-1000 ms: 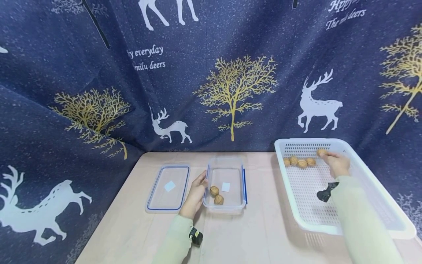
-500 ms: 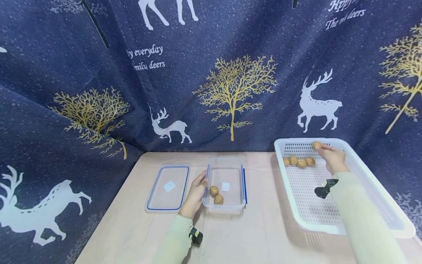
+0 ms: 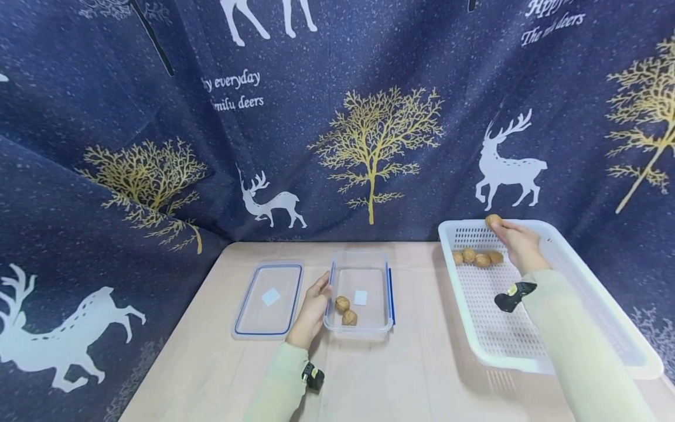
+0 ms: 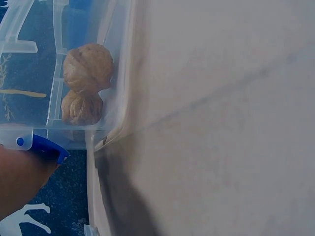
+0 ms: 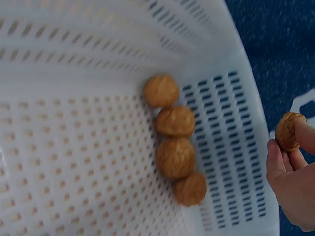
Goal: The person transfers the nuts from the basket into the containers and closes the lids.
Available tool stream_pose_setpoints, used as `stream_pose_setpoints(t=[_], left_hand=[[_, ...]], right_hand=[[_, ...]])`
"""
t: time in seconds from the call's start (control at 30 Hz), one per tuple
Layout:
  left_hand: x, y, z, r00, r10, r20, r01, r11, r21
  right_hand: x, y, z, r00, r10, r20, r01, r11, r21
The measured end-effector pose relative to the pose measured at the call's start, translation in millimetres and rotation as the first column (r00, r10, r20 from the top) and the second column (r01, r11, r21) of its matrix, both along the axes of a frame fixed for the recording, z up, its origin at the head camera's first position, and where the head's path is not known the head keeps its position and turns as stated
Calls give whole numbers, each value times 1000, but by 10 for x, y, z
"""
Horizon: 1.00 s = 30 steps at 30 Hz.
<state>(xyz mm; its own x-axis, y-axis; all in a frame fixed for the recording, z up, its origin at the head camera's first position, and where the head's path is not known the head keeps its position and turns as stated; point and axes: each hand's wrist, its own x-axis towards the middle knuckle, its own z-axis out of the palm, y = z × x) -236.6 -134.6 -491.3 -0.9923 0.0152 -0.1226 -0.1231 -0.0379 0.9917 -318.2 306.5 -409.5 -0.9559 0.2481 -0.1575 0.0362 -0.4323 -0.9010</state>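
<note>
My right hand [image 3: 519, 243] pinches a walnut [image 3: 493, 221] [image 5: 289, 131] above the far rim of the white perforated basket [image 3: 580, 275]. Several more walnuts [image 3: 477, 258] [image 5: 175, 157] lie in a row at the basket's far end. My left hand [image 3: 312, 308] rests against the left side of a clear plastic box [image 3: 377, 275] with blue clips, which holds two walnuts [image 3: 345, 310] [image 4: 83, 91]. In the left wrist view, part of the hand [image 4: 19, 179] shows beside a blue clip [image 4: 42, 146].
The box's clear lid [image 3: 270, 300] with a blue seal lies flat on the table to the left of the box. A dark blue cloth [image 3: 337, 117] printed with deer and trees hangs behind and on both sides of the light wooden table [image 3: 422, 375].
My right hand has lifted a walnut from the basket floor up and to the left, to above the far rim. My left hand has stayed at the box.
</note>
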Motion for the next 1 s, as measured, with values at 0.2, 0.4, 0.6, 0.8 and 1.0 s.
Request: stream_pose_setpoints(t=[0.2, 0.4, 0.6, 0.8, 1.0], left_hand=[[-4, 1, 6, 1000, 3, 1, -3, 1000, -2], [-3, 3, 18, 1000, 1, 2, -1, 1000, -9], [13, -4, 31, 1000, 0, 11, 0, 1000, -3], [11, -11, 29, 1000, -13, 6, 13, 1000, -24], [2, -15, 10, 1000, -9, 10, 9, 1000, -6]], right_hand=[[-10, -147, 128, 1000, 8, 12, -7, 999, -52], [20, -293, 252, 999, 37, 9, -36, 996, -84], [41, -446, 354, 997, 83, -6, -83, 989, -124], [48, -613, 417, 994, 107, 8, -107, 993, -46], [57, -801, 500, 988, 152, 14, -152, 988, 18]])
